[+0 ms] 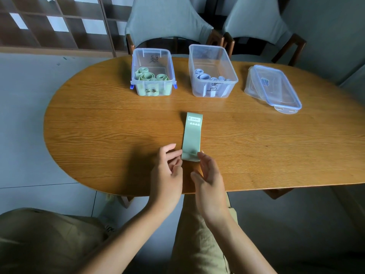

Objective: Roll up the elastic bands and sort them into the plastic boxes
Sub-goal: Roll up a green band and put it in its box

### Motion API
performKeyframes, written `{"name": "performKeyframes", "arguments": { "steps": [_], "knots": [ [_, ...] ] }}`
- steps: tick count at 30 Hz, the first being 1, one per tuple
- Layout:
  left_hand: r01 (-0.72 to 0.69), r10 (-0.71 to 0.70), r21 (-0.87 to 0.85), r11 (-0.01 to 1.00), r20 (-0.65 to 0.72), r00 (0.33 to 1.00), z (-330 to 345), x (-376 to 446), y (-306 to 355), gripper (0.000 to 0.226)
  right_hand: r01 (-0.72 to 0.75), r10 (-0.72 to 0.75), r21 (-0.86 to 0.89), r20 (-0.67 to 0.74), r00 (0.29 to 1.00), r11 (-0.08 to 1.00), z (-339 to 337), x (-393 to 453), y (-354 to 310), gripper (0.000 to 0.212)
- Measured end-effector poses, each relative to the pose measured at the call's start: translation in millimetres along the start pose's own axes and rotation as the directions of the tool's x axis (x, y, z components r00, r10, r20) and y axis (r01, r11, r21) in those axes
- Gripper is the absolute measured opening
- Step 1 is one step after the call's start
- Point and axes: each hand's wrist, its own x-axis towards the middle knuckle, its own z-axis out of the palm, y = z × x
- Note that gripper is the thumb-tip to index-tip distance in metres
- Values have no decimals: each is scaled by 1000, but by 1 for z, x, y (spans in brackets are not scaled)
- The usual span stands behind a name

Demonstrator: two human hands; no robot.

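Left hand (167,171): its grip is lying against the near left edge of the green band, fingers loosely bent, index finger stretched out along the band's side; whether the fingertips are pinching the fold I cannot tell.
Right hand (207,175): its grip is half open, with one fingertip touching the near right corner of the band and the other fingers relaxed, closing on nothing.
Green elastic band (192,135): it is lying flat on the counter (98,125), running straight away from both hands; its near end is starting to fold over between them, and its far end is showing a white label reading HEAVY.
Left plastic box (152,54): it is standing open well beyond the left hand, on the far side of the counter, with blue clips on its sides; it is holding several rolled green bands (147,76) standing on end.
Right plastic box (212,54): it is standing open just beside the first box, beyond the right hand; it is holding rolled pale blue bands (204,76) on end.
Lids (273,88): clear, blue-rimmed, they are lying stacked far to the right of the right hand.
Chairs (167,18): two are standing behind the boxes.
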Motion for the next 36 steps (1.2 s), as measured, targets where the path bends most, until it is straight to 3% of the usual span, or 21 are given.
{"name": "performKeyframes", "arguments": {
  "steps": [17, 26, 29, 31, 34, 36],
  "knots": [
    [-38, 40, -32, 999, 84, 996, -3, -4, 2, 43, 55, -56, 19, 80, 995, 998, -13, 3, 7, 54],
    [-43, 53, -90, 995, 109, 993, 1, -11, -6, 55, 75, -70, -54, 93, 993, 996, -13, 2, 7, 54],
    [-75, 75, -5, 997, 143, 987, -3, -9, -9, 54, 126, -106, -239, 97, 990, 963, -15, 1, 6, 49],
    [-140, 115, 138, 981, 174, 978, -8, -6, -13, 52, 204, -180, -393, 98, 979, 896, -16, 2, 6, 45],
    [-351, 267, 412, 841, 248, 931, -15, 0, -18, 50, 296, -261, -536, 141, 955, 791, -17, 5, 9, 48],
    [-452, 335, 492, 744, 310, 890, -17, 3, -18, 50, 333, -290, -591, 169, 942, 735, -18, 8, 10, 51]
  ]
}}
